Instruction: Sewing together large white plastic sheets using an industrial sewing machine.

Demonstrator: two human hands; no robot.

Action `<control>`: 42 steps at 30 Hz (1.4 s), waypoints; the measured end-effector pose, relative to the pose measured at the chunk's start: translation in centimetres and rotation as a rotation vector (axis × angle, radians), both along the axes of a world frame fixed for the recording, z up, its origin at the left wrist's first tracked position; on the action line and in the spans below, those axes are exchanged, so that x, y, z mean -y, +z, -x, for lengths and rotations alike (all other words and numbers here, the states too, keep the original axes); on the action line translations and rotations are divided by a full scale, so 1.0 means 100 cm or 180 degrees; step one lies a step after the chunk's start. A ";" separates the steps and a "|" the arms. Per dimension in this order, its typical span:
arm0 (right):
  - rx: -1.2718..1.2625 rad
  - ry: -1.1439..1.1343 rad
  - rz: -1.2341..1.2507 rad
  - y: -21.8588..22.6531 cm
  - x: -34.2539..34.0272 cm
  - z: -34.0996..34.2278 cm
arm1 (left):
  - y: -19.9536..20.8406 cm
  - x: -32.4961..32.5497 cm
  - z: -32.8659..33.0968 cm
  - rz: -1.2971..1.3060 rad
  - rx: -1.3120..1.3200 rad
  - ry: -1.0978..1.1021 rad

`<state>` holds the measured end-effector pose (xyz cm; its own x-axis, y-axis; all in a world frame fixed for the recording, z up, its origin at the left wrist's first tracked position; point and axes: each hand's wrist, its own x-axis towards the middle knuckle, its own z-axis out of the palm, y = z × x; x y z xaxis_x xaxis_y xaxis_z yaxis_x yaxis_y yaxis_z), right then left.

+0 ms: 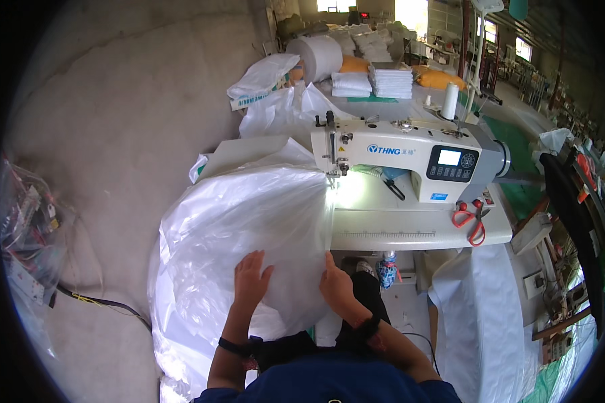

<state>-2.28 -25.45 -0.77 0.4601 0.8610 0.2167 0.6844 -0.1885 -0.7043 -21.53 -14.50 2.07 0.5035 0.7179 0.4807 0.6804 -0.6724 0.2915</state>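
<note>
A large sheet of translucent white plastic (249,208) drapes over the left of the table, its right edge running up to the needle of a white sewing machine (390,151). The machine's lamp lights the spot under the needle. My left hand (251,279) rests flat on the sheet, fingers stretched and thumb apart. Along the sheet's right edge, just in front of the table, my right hand (336,287) has that edge between thumb and fingers. Part of its grip is hidden behind the hand.
Red-handled scissors (476,221) and a small black-handled tool (394,189) lie on the machine table (383,225). A white thread cone (450,101) stands behind the machine. Folded white stacks (391,82) and a big white roll (316,57) are farther back. White material (480,302) hangs at right.
</note>
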 end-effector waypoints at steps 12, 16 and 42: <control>0.1159 -0.0150 0.0455 0.024 -0.050 -0.036 | -0.018 -0.115 0.023 -0.0012 -0.0622 0.0601; 0.1484 -0.0094 0.0829 0.031 -0.074 -0.051 | -0.009 -0.145 0.009 0.0300 -0.0535 0.0546; -0.3440 0.0678 0.1236 -0.001 -0.006 -0.032 | 0.026 -0.146 -0.037 0.0655 -0.0191 -0.0056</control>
